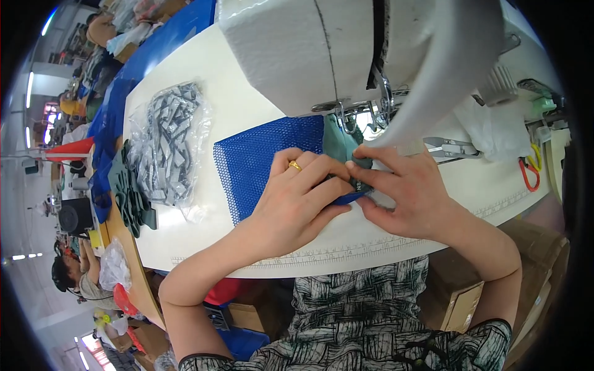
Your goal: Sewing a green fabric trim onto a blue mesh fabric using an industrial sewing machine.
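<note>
A piece of blue mesh fabric (247,167) lies on the white table in front of the sewing machine (309,62). Grey-green fabric (335,143) adjoins its right side and runs up toward the needle area. My left hand (297,198), with a gold ring, has its fingers bent and closed on the mesh near its right edge. My right hand (405,191) pinches the grey-green cloth, thumb and fingertips close to the left hand's. Between the fingertips shows a small dark label (359,185) with pale lettering. The fingers partly cover the fabric's folded edge.
At left lie a clear bag of small grey pieces (170,145) and a stack of dark green cut fabric (129,191). Thread snips (451,148), red-and-yellow-handled scissors (529,168) and a white plastic bag (495,127) are at right. Another person (77,272) sits far left.
</note>
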`<action>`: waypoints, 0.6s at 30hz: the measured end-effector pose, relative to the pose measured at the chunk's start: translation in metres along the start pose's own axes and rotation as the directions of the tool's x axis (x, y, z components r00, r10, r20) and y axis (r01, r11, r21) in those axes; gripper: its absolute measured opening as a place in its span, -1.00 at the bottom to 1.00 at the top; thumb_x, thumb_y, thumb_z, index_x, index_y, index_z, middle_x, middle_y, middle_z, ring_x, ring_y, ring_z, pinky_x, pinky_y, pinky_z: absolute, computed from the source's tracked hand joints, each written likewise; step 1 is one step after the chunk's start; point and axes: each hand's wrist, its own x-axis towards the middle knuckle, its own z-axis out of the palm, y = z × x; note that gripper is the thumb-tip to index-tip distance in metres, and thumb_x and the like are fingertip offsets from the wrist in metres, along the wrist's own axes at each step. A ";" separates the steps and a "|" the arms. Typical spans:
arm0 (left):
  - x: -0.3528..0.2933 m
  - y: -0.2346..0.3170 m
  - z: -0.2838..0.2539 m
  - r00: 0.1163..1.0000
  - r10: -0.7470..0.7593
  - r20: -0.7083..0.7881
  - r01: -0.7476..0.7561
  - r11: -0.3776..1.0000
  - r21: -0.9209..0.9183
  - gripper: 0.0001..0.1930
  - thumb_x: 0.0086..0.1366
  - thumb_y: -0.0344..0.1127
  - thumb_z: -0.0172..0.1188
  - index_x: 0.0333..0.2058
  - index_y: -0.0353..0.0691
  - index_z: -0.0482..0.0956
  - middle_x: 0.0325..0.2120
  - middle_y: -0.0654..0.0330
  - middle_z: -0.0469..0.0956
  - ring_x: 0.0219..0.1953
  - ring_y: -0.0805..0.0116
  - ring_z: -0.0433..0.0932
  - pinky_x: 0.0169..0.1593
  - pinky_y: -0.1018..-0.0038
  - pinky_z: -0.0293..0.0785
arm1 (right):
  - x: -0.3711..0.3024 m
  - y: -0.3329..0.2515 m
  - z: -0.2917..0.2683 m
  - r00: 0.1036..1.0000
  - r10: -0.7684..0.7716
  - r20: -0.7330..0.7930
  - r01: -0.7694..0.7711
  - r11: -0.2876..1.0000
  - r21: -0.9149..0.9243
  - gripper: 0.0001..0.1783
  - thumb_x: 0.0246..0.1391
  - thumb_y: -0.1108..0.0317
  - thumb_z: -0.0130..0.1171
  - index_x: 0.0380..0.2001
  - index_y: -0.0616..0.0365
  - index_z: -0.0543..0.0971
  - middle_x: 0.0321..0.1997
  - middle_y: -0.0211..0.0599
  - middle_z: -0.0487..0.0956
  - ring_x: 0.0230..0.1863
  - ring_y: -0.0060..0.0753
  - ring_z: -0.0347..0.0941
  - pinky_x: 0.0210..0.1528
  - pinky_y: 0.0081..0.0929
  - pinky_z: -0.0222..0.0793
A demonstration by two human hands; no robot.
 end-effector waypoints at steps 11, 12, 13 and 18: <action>0.002 -0.002 0.008 0.979 -0.197 -0.059 0.205 0.966 0.160 -0.35 0.08 -0.02 0.59 0.11 -0.14 0.62 0.24 0.19 0.52 0.18 0.19 0.48 0.23 0.20 0.18 | -0.002 0.000 0.002 1.000 -0.028 0.009 0.027 1.000 0.002 -0.58 -0.20 0.27 0.47 -0.15 0.01 0.79 0.00 -0.42 0.64 0.00 -0.10 0.44 0.06 -0.12 0.38; 0.001 -0.003 0.009 0.981 -0.181 -0.067 0.189 0.970 0.150 -0.35 0.07 -0.02 0.59 0.10 -0.15 0.62 0.23 0.20 0.52 0.18 0.19 0.48 0.23 0.20 0.19 | -0.003 -0.001 0.002 1.000 -0.029 0.009 0.029 1.000 -0.001 -0.58 -0.20 0.27 0.47 -0.15 0.01 0.79 0.00 -0.42 0.64 0.00 -0.10 0.44 0.06 -0.12 0.38; 0.001 -0.004 0.010 0.981 -0.179 -0.069 0.188 0.971 0.149 -0.35 0.07 -0.02 0.59 0.10 -0.15 0.62 0.23 0.20 0.52 0.18 0.19 0.48 0.23 0.20 0.19 | -0.003 -0.001 0.001 0.999 -0.037 0.001 0.037 0.999 -0.040 -0.57 -0.21 0.28 0.48 -0.15 0.01 0.79 -0.01 -0.43 0.64 0.00 -0.10 0.44 0.06 -0.12 0.39; 0.002 -0.003 0.008 0.984 -0.162 -0.069 0.172 0.971 0.165 -0.39 0.08 0.00 0.58 0.05 -0.17 0.64 0.21 0.21 0.54 0.21 0.13 0.46 0.29 0.15 0.18 | -0.002 -0.005 -0.003 0.999 -0.037 -0.021 0.033 0.990 -0.135 -0.57 -0.26 0.30 0.47 -0.17 0.01 0.78 -0.04 -0.43 0.63 0.04 -0.07 0.47 0.10 -0.11 0.40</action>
